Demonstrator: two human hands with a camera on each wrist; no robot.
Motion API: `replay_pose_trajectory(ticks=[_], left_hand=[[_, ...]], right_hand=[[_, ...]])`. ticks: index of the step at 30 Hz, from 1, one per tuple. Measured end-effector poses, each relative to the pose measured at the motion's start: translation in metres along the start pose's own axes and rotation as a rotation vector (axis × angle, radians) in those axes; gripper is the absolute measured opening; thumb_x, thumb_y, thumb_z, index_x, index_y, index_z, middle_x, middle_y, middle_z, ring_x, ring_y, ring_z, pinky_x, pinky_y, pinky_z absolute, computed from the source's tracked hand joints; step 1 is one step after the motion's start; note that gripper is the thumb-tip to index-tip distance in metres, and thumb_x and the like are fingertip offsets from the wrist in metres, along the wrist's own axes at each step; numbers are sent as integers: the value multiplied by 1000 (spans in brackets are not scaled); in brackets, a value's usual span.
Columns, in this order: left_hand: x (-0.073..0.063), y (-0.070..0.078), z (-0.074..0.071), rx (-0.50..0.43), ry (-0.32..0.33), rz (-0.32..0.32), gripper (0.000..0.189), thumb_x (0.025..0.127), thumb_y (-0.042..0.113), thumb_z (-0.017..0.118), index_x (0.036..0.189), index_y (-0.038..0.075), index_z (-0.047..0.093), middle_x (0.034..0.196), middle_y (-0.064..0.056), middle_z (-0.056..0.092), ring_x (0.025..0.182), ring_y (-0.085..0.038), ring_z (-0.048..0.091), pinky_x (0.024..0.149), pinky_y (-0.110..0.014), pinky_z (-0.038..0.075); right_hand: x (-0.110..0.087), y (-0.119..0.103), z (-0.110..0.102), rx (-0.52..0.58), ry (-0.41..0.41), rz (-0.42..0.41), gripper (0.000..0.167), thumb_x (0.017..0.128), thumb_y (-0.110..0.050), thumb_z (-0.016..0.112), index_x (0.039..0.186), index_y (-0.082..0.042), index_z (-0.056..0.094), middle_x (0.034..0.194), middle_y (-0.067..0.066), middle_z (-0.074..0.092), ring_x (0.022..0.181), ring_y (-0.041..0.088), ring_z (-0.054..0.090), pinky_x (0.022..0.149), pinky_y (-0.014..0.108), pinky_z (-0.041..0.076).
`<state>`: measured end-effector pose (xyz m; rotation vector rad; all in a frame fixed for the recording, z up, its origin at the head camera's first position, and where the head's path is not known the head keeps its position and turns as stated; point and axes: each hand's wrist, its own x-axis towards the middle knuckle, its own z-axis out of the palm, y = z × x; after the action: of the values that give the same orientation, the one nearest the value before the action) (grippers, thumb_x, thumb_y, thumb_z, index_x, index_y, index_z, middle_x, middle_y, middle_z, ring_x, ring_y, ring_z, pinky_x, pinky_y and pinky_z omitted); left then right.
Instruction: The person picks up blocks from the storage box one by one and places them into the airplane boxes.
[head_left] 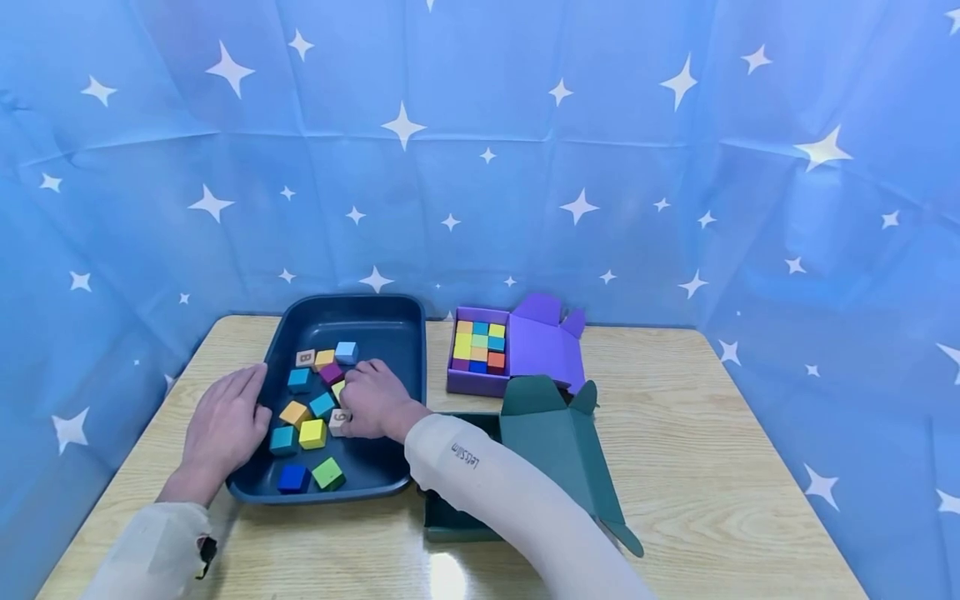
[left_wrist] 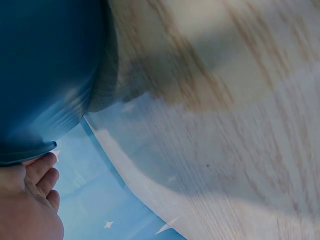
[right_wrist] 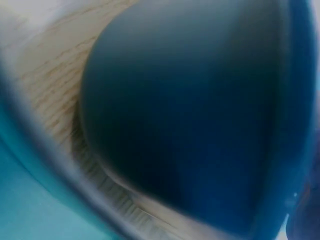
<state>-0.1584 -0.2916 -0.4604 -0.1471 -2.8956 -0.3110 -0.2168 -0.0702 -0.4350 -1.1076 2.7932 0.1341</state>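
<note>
A dark blue tray point(head_left: 382, 321) holds loose coloured cubes, among them a yellow block point(head_left: 312, 434), a green block point(head_left: 328, 474) and a wooden block marked 9 point(head_left: 339, 422). My left hand point(head_left: 228, 417) grips the tray's left rim; in the left wrist view that hand point(left_wrist: 32, 200) has its fingers curled below the rim. Inside the tray, my right hand point(head_left: 372, 398) reaches down over the blocks on the right side, close to the 9 block and a partly covered yellow one. Its fingertips are hidden, so any hold on a block is unclear. The right wrist view is mostly tray wall point(right_wrist: 190, 110).
To the right of the tray stands an open purple box point(head_left: 477, 383) packed with rows of coloured cubes, its lid point(head_left: 547, 342) folded right. Nearer, an open dark green box point(head_left: 457, 521) lies partly beneath my right forearm. A starry blue cloth point(head_left: 480, 183) hangs behind the table point(head_left: 712, 467).
</note>
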Motion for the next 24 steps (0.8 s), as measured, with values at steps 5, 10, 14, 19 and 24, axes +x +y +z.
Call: replay_pose_trajectory(ticks=[5, 10, 14, 19, 24], left_hand=[[-1, -1, 0, -5, 6, 0, 60, 92, 15, 50, 147, -5, 35, 146, -28, 41, 133, -46, 35, 111, -62, 28], [0, -1, 0, -5, 4, 1, 60, 92, 15, 49, 147, -5, 35, 146, -27, 41, 134, -46, 35, 112, -62, 28], [1, -1, -1, 0, 1, 3, 60, 92, 15, 49, 147, -5, 35, 147, -27, 41, 134, -46, 34, 112, -62, 27], [2, 0, -1, 7, 10, 8, 60, 92, 15, 50, 146, -6, 36, 146, -27, 42, 134, -46, 35, 112, -61, 28], [1, 1, 0, 6, 8, 6, 60, 92, 15, 50, 146, -5, 36, 146, -27, 42, 133, -46, 35, 112, -61, 28]], right_hand=[[-2, 2, -7, 3, 6, -19, 28, 87, -58, 63, 82, -31, 70, 117, -11, 60, 113, 11, 43, 115, 33, 31], [-8, 11, -19, 35, 29, -35, 27, 87, -55, 65, 97, -31, 73, 115, -11, 60, 113, 11, 43, 116, 33, 31], [-13, 21, -29, 56, 57, -33, 30, 86, -54, 65, 102, -30, 74, 112, -11, 61, 110, 10, 44, 115, 34, 32], [-17, 37, -39, 87, 94, -13, 28, 86, -52, 67, 102, -31, 74, 115, -10, 61, 114, 11, 45, 117, 37, 31], [-22, 58, -46, 118, 129, 14, 28, 86, -52, 67, 101, -29, 73, 116, -8, 62, 116, 13, 45, 118, 39, 29]])
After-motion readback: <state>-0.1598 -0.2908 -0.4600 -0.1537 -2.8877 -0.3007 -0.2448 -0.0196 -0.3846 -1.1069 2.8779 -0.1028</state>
